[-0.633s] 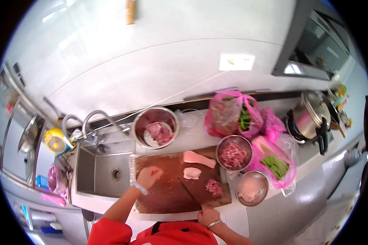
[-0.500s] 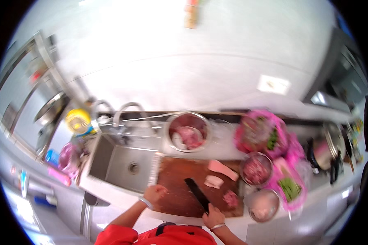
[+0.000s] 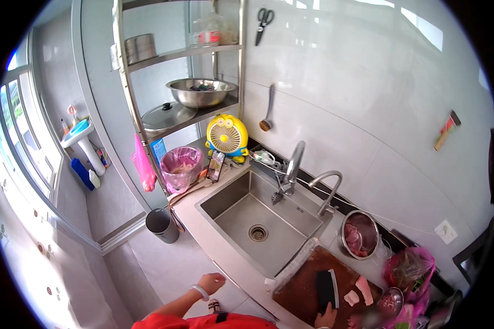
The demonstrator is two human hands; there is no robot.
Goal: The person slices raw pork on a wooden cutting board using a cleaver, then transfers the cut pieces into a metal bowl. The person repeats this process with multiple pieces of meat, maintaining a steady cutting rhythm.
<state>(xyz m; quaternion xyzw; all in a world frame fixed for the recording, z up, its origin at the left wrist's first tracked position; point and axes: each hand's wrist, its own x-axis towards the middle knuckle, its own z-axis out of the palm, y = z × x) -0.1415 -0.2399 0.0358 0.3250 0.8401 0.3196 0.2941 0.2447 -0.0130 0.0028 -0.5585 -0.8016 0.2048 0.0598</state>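
My left hand [image 3: 211, 283] hangs over the floor in front of the counter edge, off the cutting board, its fingers curled together; whether anything small is in them is hidden. My right hand [image 3: 326, 317] is at the handle of a cleaver [image 3: 325, 288], whose dark blade lies over the brown wooden cutting board [image 3: 302, 290]. Right of the blade are a small pale piece of meat [image 3: 351, 298] and a longer pink strip of meat [image 3: 364, 290]. A steel bowl of chopped meat [image 3: 391, 300] stands at the board's right edge.
A steel sink [image 3: 236, 219] with two taps lies left of the board. Behind the board stands a steel pot [image 3: 360, 234] with meat. Pink bags [image 3: 411, 268] crowd the right. Further left are a yellow fan [image 3: 226, 137], a phone [image 3: 215, 166], a pink-lined bin [image 3: 181, 167] and a grey bin [image 3: 162, 225].
The view has swung left towards the sink, shelf and window. My left hand has moved off the board, out over the floor. The right hand stays at the cleaver.
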